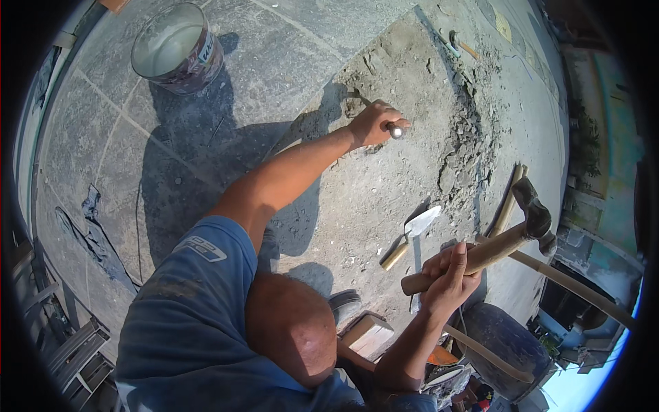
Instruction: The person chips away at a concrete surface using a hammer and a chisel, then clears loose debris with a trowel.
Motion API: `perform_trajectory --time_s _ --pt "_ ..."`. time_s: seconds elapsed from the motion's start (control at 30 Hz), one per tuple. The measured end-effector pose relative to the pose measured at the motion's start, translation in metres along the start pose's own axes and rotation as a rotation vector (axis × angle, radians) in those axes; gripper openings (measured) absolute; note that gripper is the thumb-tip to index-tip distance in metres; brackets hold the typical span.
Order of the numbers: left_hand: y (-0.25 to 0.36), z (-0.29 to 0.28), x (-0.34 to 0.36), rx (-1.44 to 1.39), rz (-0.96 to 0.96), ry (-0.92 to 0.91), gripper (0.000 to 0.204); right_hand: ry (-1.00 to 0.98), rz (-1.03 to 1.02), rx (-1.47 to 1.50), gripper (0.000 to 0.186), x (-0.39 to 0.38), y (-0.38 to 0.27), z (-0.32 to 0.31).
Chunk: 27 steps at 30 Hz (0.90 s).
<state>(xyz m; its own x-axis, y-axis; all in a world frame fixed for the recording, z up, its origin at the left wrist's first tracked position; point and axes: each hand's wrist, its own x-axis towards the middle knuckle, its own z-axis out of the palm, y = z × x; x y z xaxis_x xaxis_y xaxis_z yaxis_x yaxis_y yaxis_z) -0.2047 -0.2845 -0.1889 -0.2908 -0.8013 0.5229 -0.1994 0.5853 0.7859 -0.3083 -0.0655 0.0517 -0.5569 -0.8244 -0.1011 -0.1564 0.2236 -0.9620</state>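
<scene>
My left hand (377, 125) grips a metal chisel (395, 131), its round end showing above my fist and its lower part angled into broken rubble (364, 75) on the concrete. My right hand (447, 271) is closed around the wooden handle of a hammer (537, 223), its heavy metal head raised at the right. Below the hammer, a trowel (422, 221) with a wooden handle lies on the dusty concrete. A ridge of loose, broken grey chunks (461, 144) runs to the right of my left hand.
A grimy bucket (193, 72) stands upper left. Small tools (467, 48) lie at the top, wooden handles (506, 206) at the right. A blue barrel (501, 336), a light block (367, 336) and a long pole (570, 278) are lower right. A ladder-like frame (79, 357) is lower left.
</scene>
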Motion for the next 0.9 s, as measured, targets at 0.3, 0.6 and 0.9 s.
perform_trajectory --time_s 0.3,0.6,0.9 --pt "0.076 -0.019 -0.002 0.127 0.155 0.078 0.034 0.032 -0.005 0.053 0.023 -0.001 -0.003 -0.011" --pt "0.049 -0.044 -0.030 0.197 -0.079 0.045 0.035 -0.113 -0.050 0.108 0.026 -0.002 -0.011 0.011" --pt "0.049 -0.046 -0.029 0.117 -0.067 0.089 0.037 -0.034 -0.500 0.352 0.037 -0.015 0.004 0.045"
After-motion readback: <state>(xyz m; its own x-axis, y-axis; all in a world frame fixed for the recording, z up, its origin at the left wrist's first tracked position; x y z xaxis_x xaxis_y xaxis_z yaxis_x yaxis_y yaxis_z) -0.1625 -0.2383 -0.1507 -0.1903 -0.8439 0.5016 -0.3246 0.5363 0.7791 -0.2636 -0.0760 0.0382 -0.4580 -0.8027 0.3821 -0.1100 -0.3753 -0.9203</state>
